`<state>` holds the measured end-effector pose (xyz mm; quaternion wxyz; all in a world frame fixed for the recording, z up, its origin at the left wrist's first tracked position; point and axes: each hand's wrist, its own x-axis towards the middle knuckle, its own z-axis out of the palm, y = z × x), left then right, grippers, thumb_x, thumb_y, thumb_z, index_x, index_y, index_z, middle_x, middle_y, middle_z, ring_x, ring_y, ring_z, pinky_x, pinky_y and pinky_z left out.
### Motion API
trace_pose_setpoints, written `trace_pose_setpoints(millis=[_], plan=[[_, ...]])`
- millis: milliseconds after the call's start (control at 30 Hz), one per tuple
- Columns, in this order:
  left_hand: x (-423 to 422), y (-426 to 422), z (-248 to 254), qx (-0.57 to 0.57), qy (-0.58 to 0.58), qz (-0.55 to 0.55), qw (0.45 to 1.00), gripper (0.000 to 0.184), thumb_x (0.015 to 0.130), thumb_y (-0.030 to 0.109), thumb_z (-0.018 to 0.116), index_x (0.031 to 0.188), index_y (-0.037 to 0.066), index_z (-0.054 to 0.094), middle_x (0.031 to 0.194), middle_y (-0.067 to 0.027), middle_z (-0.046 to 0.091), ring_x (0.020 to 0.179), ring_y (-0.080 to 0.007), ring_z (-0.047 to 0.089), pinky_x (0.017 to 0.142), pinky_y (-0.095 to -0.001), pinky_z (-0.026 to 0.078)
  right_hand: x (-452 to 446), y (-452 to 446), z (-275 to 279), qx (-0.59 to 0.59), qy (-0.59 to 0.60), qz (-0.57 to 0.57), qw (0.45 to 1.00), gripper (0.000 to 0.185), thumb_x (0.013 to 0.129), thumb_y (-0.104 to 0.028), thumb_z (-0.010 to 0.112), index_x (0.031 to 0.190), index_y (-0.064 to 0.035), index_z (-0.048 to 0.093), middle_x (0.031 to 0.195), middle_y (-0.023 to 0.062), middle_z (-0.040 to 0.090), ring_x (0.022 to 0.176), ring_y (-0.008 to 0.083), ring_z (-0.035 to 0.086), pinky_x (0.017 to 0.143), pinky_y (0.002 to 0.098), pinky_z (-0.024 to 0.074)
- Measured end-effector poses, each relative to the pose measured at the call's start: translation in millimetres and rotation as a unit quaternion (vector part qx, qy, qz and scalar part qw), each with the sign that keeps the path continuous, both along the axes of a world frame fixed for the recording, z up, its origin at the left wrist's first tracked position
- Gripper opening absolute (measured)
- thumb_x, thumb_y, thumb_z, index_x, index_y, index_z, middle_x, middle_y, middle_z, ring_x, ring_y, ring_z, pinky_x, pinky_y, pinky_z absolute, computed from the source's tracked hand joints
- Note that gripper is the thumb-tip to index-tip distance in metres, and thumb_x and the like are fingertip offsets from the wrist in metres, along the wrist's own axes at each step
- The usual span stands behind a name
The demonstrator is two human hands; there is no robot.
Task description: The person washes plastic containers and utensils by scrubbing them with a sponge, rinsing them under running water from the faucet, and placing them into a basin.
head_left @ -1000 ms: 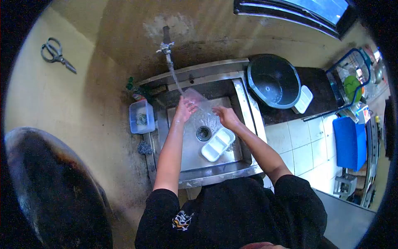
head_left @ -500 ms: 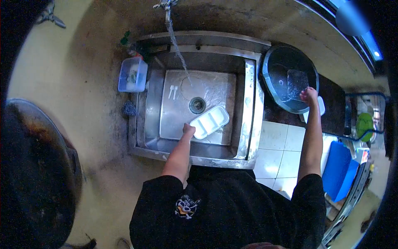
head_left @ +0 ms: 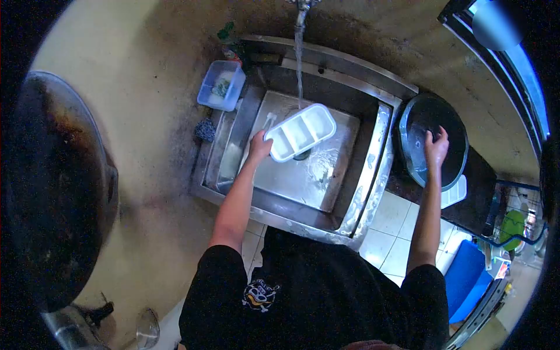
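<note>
My left hand point(head_left: 260, 147) grips the near-left end of a white three-compartment food tray point(head_left: 300, 133), tilted above the sink point(head_left: 274, 181). Water from the faucet point(head_left: 301, 23) falls in a stream just behind the tray. Part of a small white plastic utensil point(head_left: 269, 120) shows on the sink floor beside the tray, which hides the rest and most of the drain. Over the round black basin point(head_left: 411, 169) is my right hand point(head_left: 436, 150), its fingers apart and holding nothing. A faint clear sheet-like piece point(head_left: 415, 146) appears in the basin, its outline hard to make out.
Another white tray point(head_left: 455, 192) lies by the basin's near side. A clear plastic tub point(head_left: 221, 84) stands at the sink's left corner, with a dark scouring pad point(head_left: 205, 130) below it. A large blackened pan point(head_left: 58, 192) is at far left, a blue box point(head_left: 466, 280) at lower right.
My right hand has let go of a clear rectangular piece over the basin, and its fingers have spread. The tray in my left hand has risen toward the water stream. The camera view has turned.
</note>
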<state>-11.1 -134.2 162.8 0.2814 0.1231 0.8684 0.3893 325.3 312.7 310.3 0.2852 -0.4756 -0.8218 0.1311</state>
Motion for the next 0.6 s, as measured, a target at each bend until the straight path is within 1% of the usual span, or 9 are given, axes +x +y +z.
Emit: trace_pose_setpoints(millis=[100, 167, 267, 333, 367, 467, 500, 567, 600], plan=[[-42.9, 31.1, 61.5, 0.033, 0.008, -0.030, 0.999, 0.031, 0.069, 0.011, 0.056, 0.098, 0.000, 0.055, 0.085, -0.0178, 0.062, 0.068, -0.0286, 0.063, 0.055, -0.0408, 0.053, -74.1, -86.7, -5.7, -0.139, 0.083, 0.131, 0.978, 0.053, 0.073, -0.029, 0.069, 0.117, -0.0066, 0.047, 0.096, 0.0137, 0.056, 0.082, 0.0248, 0.057, 0.072, 0.0343, 0.0470], [-61.7, 46.0, 89.4, 0.051, 0.026, -0.045, 0.997, 0.029, 0.070, 0.012, 0.056, 0.097, -0.001, 0.056, 0.084, -0.0190, 0.062, 0.066, -0.0282, 0.063, 0.054, -0.0392, 0.053, -132.1, -160.4, 34.2, -0.283, 0.080, 0.152, 0.944, 0.066, 0.073, -0.037, 0.069, 0.124, -0.0050, 0.041, 0.099, 0.0170, 0.056, 0.083, 0.0244, 0.057, 0.071, 0.0341, 0.0481], [-76.6, 62.9, 133.6, 0.076, -0.038, -0.042, 0.996, 0.025, 0.073, 0.013, 0.055, 0.095, 0.001, 0.057, 0.080, -0.0156, 0.062, 0.067, -0.0253, 0.064, 0.051, -0.0390, 0.053, -205.9, -165.5, -47.4, -0.331, 0.111, 0.172, 0.921, 0.069, 0.076, -0.047, 0.062, 0.127, -0.0072, 0.036, 0.107, 0.0177, 0.054, 0.090, 0.0258, 0.057, 0.073, 0.0388, 0.0472], [-90.1, 69.7, 132.9, 0.090, -0.043, -0.049, 0.994, 0.023, 0.075, 0.014, 0.054, 0.094, 0.001, 0.057, 0.076, -0.0126, 0.062, 0.065, -0.0240, 0.063, 0.046, -0.0378, 0.052, -239.1, -182.6, -8.3, -0.605, 0.208, 0.122, 0.758, 0.069, 0.076, -0.048, 0.062, 0.128, -0.0118, 0.033, 0.107, 0.0150, 0.055, 0.091, 0.0265, 0.057, 0.072, 0.0431, 0.0472], [-97.6, 72.1, 125.1, 0.105, -0.059, -0.041, 0.992, 0.022, 0.075, 0.014, 0.054, 0.091, 0.000, 0.056, 0.074, -0.0123, 0.062, 0.064, -0.0236, 0.063, 0.043, -0.0369, 0.052, -250.6, -191.6, 11.3, -0.649, 0.272, 0.079, 0.706, 0.060, 0.080, -0.037, 0.059, 0.128, -0.0148, 0.030, 0.106, 0.0127, 0.054, 0.092, 0.0259, 0.057, 0.073, 0.0459, 0.0462], [-99.6, 73.2, 117.5, 0.069, 0.111, -0.073, 0.989, 0.019, 0.075, 0.016, 0.054, 0.084, -0.001, 0.054, 0.068, -0.0120, 0.060, 0.064, -0.0200, 0.061, 0.052, -0.0343, 0.047, -278.9, -192.3, -7.7, -0.603, 0.291, 0.062, 0.740, 0.049, 0.083, -0.026, 0.050, 0.127, -0.0177, 0.030, 0.114, 0.0124, 0.048, 0.087, 0.0283, 0.057, 0.064, 0.0402, 0.0506], [-94.9, 72.2, 110.6, 0.168, 0.084, -0.065, 0.980, 0.021, 0.076, 0.021, 0.057, 0.085, 0.002, 0.055, 0.070, -0.0083, 0.060, 0.063, -0.0182, 0.058, 0.057, -0.0327, 0.045, -283.8, -187.6, -12.4, -0.592, 0.305, 0.041, 0.745, 0.050, 0.078, -0.013, 0.044, 0.126, -0.0153, 0.030, 0.110, 0.0136, 0.048, 0.088, 0.0303, 0.057, 0.061, 0.0436, 0.0526], [-87.0, 81.6, 98.8, 0.236, -0.063, 0.024, 0.969, 0.028, 0.078, 0.029, 0.060, 0.090, 0.005, 0.053, 0.083, -0.0049, 0.060, 0.070, -0.0154, 0.055, 0.057, -0.0319, 0.045, -287.7, -167.6, -57.1, -0.515, 0.359, 0.060, 0.776, 0.049, 0.078, -0.011, 0.044, 0.125, -0.0114, 0.031, 0.107, 0.0147, 0.050, 0.086, 0.0285, 0.058, 0.057, 0.0404, 0.0524], [-63.5, 83.0, 142.5, 0.234, -0.136, 0.065, 0.961, 0.039, 0.079, 0.037, 0.059, 0.105, 0.009, 0.051, 0.103, -0.0030, 0.057, 0.088, -0.0168, 0.055, 0.066, -0.0332, 0.047, -289.6, -155.9, -72.6, -0.435, 0.405, 0.079, 0.800, 0.048, 0.077, -0.010, 0.044, 0.123, -0.0075, 0.032, 0.104, 0.0158, 0.052, 0.083, 0.0267, 0.059, 0.053, 0.0372, 0.0523]])
